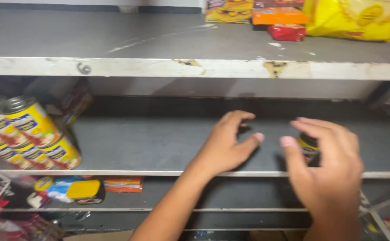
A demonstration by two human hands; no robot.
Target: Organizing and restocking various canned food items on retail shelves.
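Two hands over the middle shelf, seen from the head camera. Right hand at about 4 o'clock in the view, fingers curled and thumb spread apart from them, cupped loosely around a small dark jar with a yellow-banded label. Hard to tell whether fingers actually touch the jar; the thumb lies just beside it at 9 o'clock, the fingertips arch over its top. Jar upright on the shelf, long axis vertical, mostly hidden behind the right hand. Left hand near centre, open and empty, fingers bent, thumb pointing toward 3 o'clock at the jar, a clear gap between. Right hand plainly the nearer of the two.

Shelf surface grey, worn, with a chipped white front edge. At 9 o'clock, a stack of yellow-labelled tin cans lying on their sides, well apart from both hands. On the upper shelf at 1 o'clock, an orange box, a red packet and a big yellow bag. On the lower shelf at 7 o'clock, a yellow-lidded jar among blurred packets. Motion blur throughout; dim light under the shelves.
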